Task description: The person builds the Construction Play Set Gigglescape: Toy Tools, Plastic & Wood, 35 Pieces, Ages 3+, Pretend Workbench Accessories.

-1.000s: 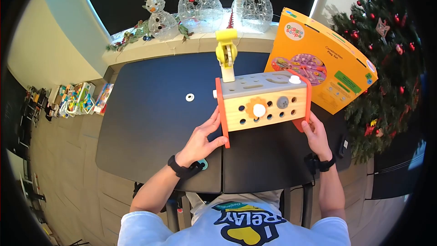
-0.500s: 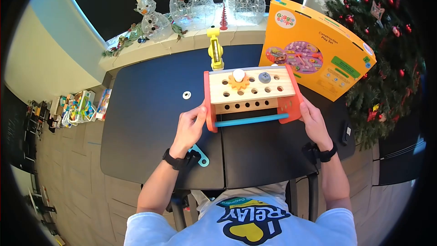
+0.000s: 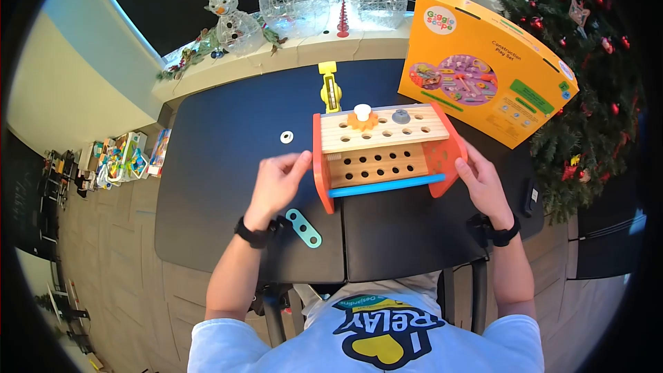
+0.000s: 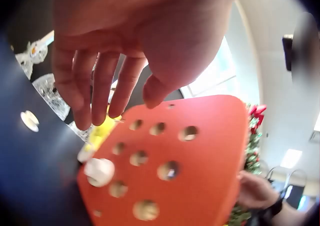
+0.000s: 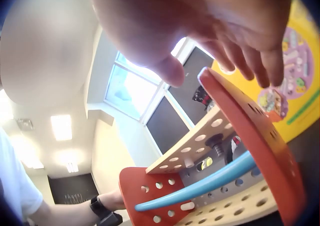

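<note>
A toy toolbox (image 3: 331, 141) of light wood, with red end panels and a blue rod (image 3: 387, 186) across its front, stands on the table. On its upper wooden panel are an orange gear (image 3: 356, 125) under a white bolt (image 3: 362, 111) and a grey screw (image 3: 401, 117). A yellow piece (image 3: 330, 93) rises at its back left. My left hand (image 3: 275, 183) is just off the left red panel (image 4: 215, 161), fingers loose and holding nothing. My right hand (image 3: 483, 183) is at the right red panel (image 5: 245, 131), thumb and fingers spread to either side of its edge.
A teal strip with holes (image 3: 309, 234) lies near my left wrist. Farther left is a white ring (image 3: 282, 139). A large orange box (image 3: 511, 62) stands at the back right, before a decorated tree (image 3: 601, 110). A small black object (image 3: 530, 200) lies by the right edge.
The toolbox, earlier held raised and tilted by both hands, has come down and turned so its blue rod and inside show. My left hand has let go and drawn left, uncovering the teal strip.
</note>
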A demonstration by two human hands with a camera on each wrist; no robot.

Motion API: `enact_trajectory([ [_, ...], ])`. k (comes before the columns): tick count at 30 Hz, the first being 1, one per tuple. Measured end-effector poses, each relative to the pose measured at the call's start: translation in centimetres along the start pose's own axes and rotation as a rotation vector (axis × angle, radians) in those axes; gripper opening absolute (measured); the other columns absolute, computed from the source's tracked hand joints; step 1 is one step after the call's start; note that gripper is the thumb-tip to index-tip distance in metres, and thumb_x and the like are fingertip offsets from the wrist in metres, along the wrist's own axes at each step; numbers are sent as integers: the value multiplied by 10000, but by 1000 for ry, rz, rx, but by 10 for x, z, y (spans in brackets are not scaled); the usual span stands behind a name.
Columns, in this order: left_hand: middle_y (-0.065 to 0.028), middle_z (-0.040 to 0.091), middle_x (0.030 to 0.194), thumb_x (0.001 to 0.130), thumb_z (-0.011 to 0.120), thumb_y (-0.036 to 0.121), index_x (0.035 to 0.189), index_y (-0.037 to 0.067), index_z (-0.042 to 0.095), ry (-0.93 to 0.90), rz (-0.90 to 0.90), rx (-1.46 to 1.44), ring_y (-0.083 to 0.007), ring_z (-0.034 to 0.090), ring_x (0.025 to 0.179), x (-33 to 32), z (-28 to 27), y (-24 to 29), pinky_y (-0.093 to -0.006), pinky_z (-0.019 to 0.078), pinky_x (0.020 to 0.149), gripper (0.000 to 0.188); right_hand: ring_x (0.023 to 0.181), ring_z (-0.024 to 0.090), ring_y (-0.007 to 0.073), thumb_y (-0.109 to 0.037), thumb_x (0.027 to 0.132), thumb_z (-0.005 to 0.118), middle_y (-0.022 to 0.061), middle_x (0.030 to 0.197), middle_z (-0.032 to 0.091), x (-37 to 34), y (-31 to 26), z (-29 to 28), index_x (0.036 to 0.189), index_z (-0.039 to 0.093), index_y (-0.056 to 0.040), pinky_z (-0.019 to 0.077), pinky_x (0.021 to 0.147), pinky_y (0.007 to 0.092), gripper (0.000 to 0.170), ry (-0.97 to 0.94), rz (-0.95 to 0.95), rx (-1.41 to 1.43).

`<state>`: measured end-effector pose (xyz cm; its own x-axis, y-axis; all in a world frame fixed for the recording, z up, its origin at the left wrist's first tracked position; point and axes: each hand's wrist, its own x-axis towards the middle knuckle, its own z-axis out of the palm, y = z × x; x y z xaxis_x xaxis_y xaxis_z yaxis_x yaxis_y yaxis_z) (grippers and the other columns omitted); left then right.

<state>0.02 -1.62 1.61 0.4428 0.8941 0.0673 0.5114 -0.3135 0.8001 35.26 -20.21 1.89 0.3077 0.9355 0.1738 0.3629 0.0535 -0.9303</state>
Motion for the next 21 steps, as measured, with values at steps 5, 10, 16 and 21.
enact_trajectory([
  [5, -157, 731, 1064, 897, 736, 151, 1106, 13, 755, 148, 194, 361, -323, 703, 966, 48, -5, -64, -399, 562, 849, 251, 1254, 644, 341, -71, 929, 658, 226, 1324, 664, 2, -46, 16, 1363, 583, 35, 487, 1059, 401, 452, 255, -374, -351],
  [10, -155, 671, 1236, 884, 720, 96, 1199, 49, 725, 115, 271, 546, -351, 629, 1142, 76, 11, -103, -433, 523, 1000, 319, 1114, 688, 383, -45, 855, 689, 211, 1201, 695, 9, -74, 51, 1188, 657, 5, 537, 977, 410, 338, 157, -540, -360],
  [16, -163, 664, 1131, 917, 691, 75, 1177, 48, 723, 70, 202, 530, -355, 665, 1033, 80, 13, -102, -422, 560, 926, 263, 995, 706, 330, -28, 873, 686, 183, 1109, 680, 17, -73, 85, 1179, 639, 30, 576, 872, 393, 315, -30, -468, -222],
  [21, -123, 638, 1110, 953, 657, 10, 1172, 15, 688, 176, 215, 25, -259, 686, 974, 58, -10, -30, -332, 566, 872, 221, 950, 721, 225, 2, 899, 668, 154, 1102, 678, 25, -63, 102, 1296, 604, 33, 598, 803, 319, 403, -167, -395, -5],
])
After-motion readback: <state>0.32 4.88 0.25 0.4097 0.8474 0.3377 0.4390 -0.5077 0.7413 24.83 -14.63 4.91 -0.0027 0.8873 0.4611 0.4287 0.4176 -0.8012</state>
